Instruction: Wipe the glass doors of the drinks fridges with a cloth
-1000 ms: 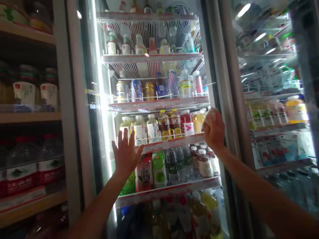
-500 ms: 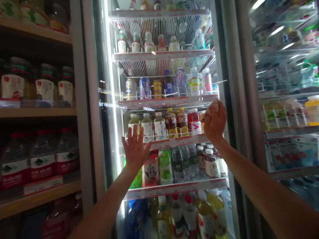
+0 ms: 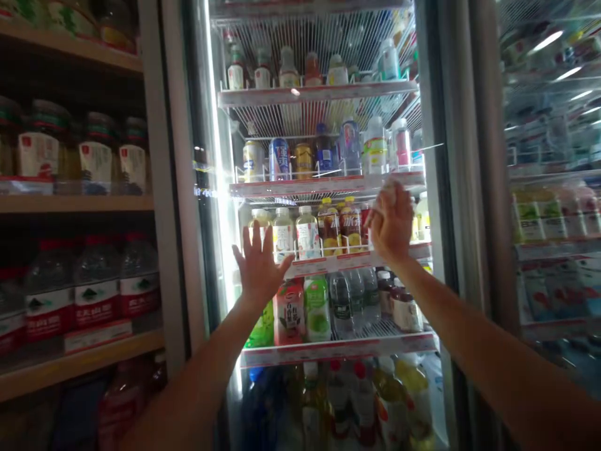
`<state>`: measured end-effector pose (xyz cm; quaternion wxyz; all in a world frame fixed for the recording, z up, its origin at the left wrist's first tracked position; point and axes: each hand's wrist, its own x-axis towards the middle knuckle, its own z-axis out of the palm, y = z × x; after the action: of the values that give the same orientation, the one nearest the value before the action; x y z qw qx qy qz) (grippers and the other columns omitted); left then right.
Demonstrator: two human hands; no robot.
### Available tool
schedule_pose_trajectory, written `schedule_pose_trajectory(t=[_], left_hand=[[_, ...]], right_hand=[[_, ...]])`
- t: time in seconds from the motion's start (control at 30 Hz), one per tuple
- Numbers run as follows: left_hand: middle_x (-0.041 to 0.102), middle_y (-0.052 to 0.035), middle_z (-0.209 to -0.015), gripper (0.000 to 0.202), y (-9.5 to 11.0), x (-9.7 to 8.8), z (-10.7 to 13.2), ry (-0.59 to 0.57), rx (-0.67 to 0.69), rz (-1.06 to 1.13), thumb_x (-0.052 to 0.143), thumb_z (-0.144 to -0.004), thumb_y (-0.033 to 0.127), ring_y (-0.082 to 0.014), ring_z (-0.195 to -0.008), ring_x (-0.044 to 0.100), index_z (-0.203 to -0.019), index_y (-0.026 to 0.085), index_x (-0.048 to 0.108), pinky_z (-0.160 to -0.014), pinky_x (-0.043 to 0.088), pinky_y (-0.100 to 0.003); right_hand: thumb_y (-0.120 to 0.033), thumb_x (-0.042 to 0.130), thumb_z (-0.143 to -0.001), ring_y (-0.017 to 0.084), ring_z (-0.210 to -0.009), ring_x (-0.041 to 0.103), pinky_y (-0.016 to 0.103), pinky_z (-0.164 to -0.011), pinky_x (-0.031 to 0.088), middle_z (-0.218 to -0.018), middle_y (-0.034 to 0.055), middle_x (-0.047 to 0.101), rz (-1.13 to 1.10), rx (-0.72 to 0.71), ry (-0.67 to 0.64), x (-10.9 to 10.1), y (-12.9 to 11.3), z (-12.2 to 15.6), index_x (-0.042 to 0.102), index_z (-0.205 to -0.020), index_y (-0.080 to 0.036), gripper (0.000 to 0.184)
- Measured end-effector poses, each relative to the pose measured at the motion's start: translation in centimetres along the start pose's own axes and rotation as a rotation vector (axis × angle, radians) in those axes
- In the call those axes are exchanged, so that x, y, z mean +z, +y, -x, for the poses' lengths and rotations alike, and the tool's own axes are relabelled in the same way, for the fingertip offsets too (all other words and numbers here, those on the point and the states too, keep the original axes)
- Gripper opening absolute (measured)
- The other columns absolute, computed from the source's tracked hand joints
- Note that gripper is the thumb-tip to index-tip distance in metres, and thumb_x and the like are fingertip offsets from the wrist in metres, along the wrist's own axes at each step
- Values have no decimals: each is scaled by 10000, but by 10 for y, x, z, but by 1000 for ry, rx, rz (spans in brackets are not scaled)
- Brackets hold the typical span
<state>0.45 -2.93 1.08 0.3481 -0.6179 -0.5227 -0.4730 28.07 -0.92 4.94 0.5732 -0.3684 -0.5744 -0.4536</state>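
In front of me is the glass door (image 3: 300, 128) of a lit drinks fridge. My left hand (image 3: 261, 269) lies on or close to the glass with its fingers spread, over the shelf of pale tea bottles (image 3: 307, 233). To its right, my right hand (image 3: 393, 225) is held up against the door with a pale, crumpled cloth (image 3: 381, 199) under its fingers. It covers part of the red drink bottles behind the glass. Brown iced-tea bottles (image 3: 351, 224) stand between the two hands. Motion blurs the right hand and the cloth slightly.
At the left, a wooden shelf rack (image 3: 94, 203) holds jars (image 3: 40, 144) and red-labelled water bottles (image 3: 96, 288). A metal door frame (image 3: 469, 188) runs down the right side. Beyond it is another glass-fronted cooler (image 3: 554, 244) with drinks and packets.
My right hand has moved left across the glass with the cloth. My left hand stays spread in nearly the same place. The whole view has shifted slightly.
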Motion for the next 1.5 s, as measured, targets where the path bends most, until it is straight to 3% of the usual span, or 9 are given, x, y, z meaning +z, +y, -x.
schedule_pose_trajectory(t=[0.1, 0.2, 0.33, 0.4, 0.6, 0.83, 1.07, 1.3, 1.5], left_hand=[[172, -158, -1515, 744, 0, 0, 1, -6, 11, -13, 517, -807, 529, -339, -1401, 98, -1407, 149, 295, -1069, 154, -625], [197, -160, -1508, 735, -1, -1, 1, 2, 21, -22, 509, -809, 532, -346, -1396, 120, -1407, 158, 300, -1061, 176, -628], [195, -150, -1511, 708, 1, -2, 1, 11, 21, -25, 521, -812, 509, -337, -1398, 120, -1396, 163, 322, -1067, 169, -617], [190, -149, -1512, 707, 3, -3, 1, 1, 17, -22, 526, -811, 506, -334, -1399, 115, -1391, 154, 329, -1068, 170, -615], [263, -155, -1488, 660, -2, -8, 0, 26, 38, -17, 545, -805, 471, -345, -1378, 192, -1359, 150, 384, -1060, 227, -586], [233, -152, -1500, 642, -20, -25, -19, 29, 8, -27, 532, -821, 432, -321, -1384, 192, -1374, 156, 358, -1078, 233, -544], [183, -129, -1517, 674, -29, -33, -25, -91, 35, -89, 486, -839, 486, -290, -1400, 149, -1408, 181, 293, -1077, 253, -532], [257, -127, -1494, 566, -27, -33, -25, -49, 12, 0, 486, -848, 382, -307, -1390, 183, -1353, 145, 385, -1077, 232, -575], [484, -85, -1363, 432, 13, -22, -30, 177, 138, 452, 310, -897, 211, -163, -1282, 414, -1313, 167, 418, -1077, 347, -371]], right_hand=[[-219, 388, -882, 272, -1389, 193, 523, -1102, 277, -1505, 1, 243, -57, -178, -97, 7, -32, 9, 197, -1448, -317, 605], [-232, 392, -890, 254, -1375, 241, 491, -1093, 301, -1476, 6, 312, -40, -303, -135, 2, -26, 12, 337, -1390, -305, 508], [-209, 348, -876, 308, -1324, 322, 543, -1040, 332, -1449, 105, 339, 30, 76, 136, -9, 16, -7, 397, -1362, -193, 489], [-209, 349, -863, 316, -1324, 315, 550, -1053, 311, -1450, 130, 326, 25, 142, 172, -4, 10, -16, 370, -1379, -156, 519], [-219, 388, -876, 234, -1389, 203, 452, -1121, 266, -1487, -3, 294, -84, -393, -173, 22, -61, -11, 364, -1379, -289, 509], [-228, 361, -867, 300, -1369, 239, 502, -1106, 268, -1459, 131, 324, -66, 51, 104, 24, -28, -48, 250, -1432, -101, 589], [-191, 383, -876, 204, -1371, 258, 407, -1117, 295, -1444, 18, 383, -136, -574, -203, 45, -100, -32, 376, -1375, -239, 501], [-295, 326, -896, 324, -1362, 235, 544, -1072, 267, -1467, 165, 292, -57, 134, 176, 43, -55, -61, 343, -1386, -110, 524], [-243, 400, -841, 241, -1399, 175, 464, -1128, 221, -1486, 119, 284, -211, -382, -179, 50, -128, -29, 108, -1460, -131, 693]])
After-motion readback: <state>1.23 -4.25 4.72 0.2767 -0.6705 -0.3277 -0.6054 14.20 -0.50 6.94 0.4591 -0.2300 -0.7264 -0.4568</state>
